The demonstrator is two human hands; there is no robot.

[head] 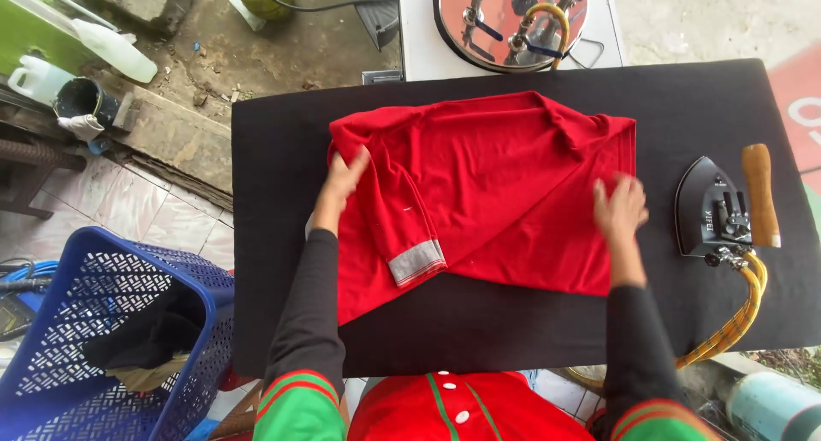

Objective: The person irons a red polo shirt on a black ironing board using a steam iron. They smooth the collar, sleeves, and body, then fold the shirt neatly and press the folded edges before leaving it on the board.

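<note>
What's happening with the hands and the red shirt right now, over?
Left hand flat on red shirt, near folded sleeve. Right hand pressing its right side. Iron parked apart, right of shirt.

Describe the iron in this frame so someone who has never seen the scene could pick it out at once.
Start at the black padded ironing table that fills the middle of the view, with a red shirt spread on it. Right of the shirt, beyond the right hand, the steam iron lies on the cloth. It is the only dark metal thing there, with a brown wooden handle and yellow hoses trailing toward the person.
</note>
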